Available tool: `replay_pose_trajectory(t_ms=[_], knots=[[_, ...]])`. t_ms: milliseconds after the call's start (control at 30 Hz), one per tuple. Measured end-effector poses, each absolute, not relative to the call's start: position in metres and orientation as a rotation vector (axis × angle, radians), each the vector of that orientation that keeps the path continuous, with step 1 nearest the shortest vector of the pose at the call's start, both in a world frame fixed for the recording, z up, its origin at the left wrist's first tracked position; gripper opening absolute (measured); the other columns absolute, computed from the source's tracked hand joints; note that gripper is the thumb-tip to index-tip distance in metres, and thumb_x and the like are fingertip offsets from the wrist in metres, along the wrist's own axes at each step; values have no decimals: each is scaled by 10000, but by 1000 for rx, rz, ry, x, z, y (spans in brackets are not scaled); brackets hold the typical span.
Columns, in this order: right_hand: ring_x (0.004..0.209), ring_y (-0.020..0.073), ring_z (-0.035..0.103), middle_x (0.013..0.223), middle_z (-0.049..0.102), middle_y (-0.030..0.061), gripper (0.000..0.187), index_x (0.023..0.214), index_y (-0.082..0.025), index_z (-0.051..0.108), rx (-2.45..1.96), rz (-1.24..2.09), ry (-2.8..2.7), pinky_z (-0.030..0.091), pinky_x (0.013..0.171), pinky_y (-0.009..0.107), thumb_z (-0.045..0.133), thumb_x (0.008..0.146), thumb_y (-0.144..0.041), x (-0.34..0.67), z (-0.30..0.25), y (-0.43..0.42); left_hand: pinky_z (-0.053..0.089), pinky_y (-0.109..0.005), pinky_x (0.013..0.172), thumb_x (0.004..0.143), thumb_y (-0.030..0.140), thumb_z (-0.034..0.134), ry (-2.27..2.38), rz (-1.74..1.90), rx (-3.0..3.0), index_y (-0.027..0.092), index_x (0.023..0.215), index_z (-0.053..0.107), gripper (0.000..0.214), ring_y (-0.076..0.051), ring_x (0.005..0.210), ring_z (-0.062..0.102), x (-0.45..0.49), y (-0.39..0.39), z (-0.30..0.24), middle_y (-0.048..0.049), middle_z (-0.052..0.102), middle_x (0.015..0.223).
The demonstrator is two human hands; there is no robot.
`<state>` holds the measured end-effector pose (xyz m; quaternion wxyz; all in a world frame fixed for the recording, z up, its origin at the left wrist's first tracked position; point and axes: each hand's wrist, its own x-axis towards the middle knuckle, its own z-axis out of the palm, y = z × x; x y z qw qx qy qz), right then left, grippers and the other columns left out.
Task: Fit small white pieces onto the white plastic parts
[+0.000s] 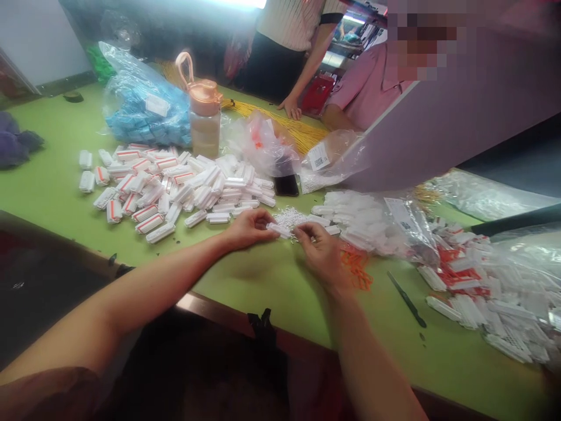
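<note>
Between the fingers of my left hand (250,228) is a white plastic connector housing (279,230), held just above the green table. My right hand (316,245) is at the other end of the housing, thumb and fingertips pinched together; whatever they hold is too small to make out. Right behind both hands lies a heap of tiny white pieces (290,217). To the left spreads a large pile of white housings (175,187), some with a red-orange strip. Orange strips (357,269) lie beside my right wrist.
A bottle with a peach lid (205,117) stands behind the pile, near a bag of blue parts (144,111). A dark thin tool (407,299) lies at right, by more white and red parts (473,280). Yellow wires (280,126) and two people are across the table (245,280).
</note>
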<state>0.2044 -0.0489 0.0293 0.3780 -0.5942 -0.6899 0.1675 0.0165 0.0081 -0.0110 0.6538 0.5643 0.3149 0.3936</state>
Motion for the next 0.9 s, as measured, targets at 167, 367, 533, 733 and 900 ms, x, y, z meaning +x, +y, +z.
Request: replay_pose_trajectory(t_ms=[167,367,533,733,900], knots=[[847,178,557,921,607,55,165,809,-221,594,-1353,423,-1779,462,766,327,535,882,-357,185,32,-53,373,-180,530,601,347,798,711,849,1357,115,857,605,395,-41,539,477,16,5,-7,51,543,607],[920,188,554,952,578,69,129,819,-217,611,-1339,427,-1761,468,836,355,555,874,-320,182,20,-48,387,-186,540,641,368,768,676,826,1428,118,866,614,370,-53,563,483,16,4,-8,35,555,635],[935,192,564,940,577,61,123,808,-220,626,-1334,381,-1775,474,849,361,569,865,-313,182,16,-47,390,-183,548,645,375,764,685,827,1462,111,858,616,371,-51,569,481,16,4,-6,35,548,633],[888,189,569,896,575,48,90,803,-222,637,-1272,264,-1775,476,809,352,596,853,-284,177,15,-48,388,-181,543,652,375,758,672,820,1457,100,863,613,376,-49,568,491,15,4,-6,28,569,650],[859,188,584,894,587,56,120,810,-212,649,-1280,216,-1783,474,751,336,577,866,-290,176,14,-47,408,-182,559,628,349,776,680,830,1404,105,845,602,370,-49,569,519,16,5,-8,26,591,656]])
